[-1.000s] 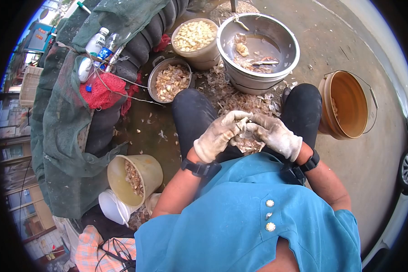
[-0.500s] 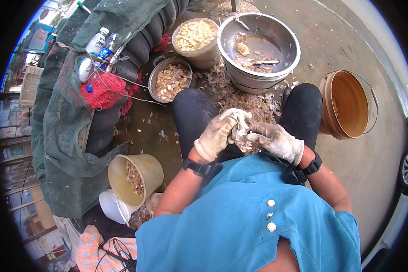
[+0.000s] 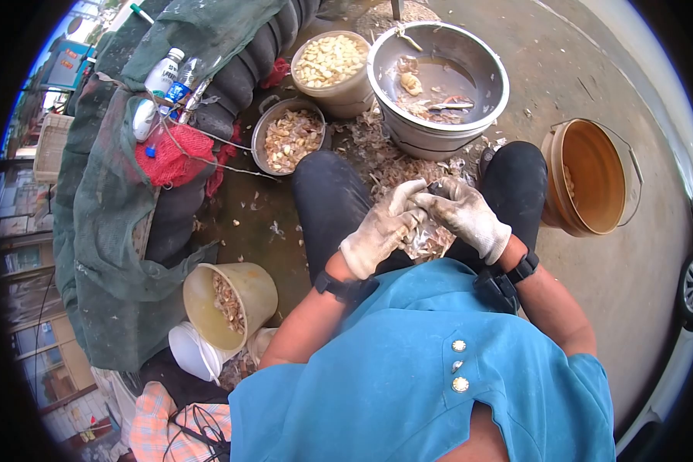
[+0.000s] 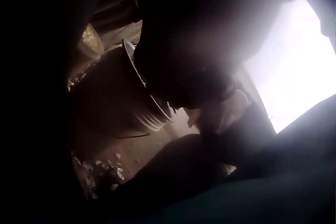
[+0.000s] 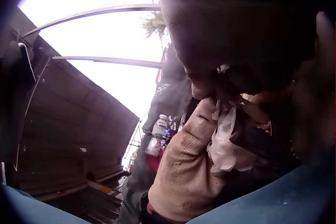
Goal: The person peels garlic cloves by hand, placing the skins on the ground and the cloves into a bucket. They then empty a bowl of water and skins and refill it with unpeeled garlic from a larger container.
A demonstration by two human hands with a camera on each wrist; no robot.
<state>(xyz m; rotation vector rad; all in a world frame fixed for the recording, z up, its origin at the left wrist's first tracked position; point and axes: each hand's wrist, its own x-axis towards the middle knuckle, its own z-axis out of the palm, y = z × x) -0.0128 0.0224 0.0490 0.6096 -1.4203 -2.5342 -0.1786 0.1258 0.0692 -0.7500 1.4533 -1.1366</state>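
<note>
Both hands wear stained white work gloves and meet over the lap in the head view. The left hand (image 3: 381, 231) has its fingers curled round a piece of garlic, which is mostly hidden by the gloves. Thumb and fingers of the right hand (image 3: 466, 215) pinch at that same piece from the other side. From the right wrist, white papery garlic skin (image 5: 228, 153) hangs beside the left glove. The left wrist view is very dark. Below the hands lies a heap of garlic skins (image 3: 433, 242).
Ahead stand a bucket of peeled cloves (image 3: 366, 81), a pot of cloves and skins (image 3: 262, 146) and a steel basin (image 3: 503, 100) with murky water. An orange-brown bucket (image 3: 624, 185) is at right, a tipped cream bucket (image 3: 258, 296) at left. Netting (image 3: 100, 254) drapes over tyres.
The hands drew slightly apart half a second ago, with whitish garlic showing in the left. Now they are together again, the right hand a little higher and its fingers over the garlic.
</note>
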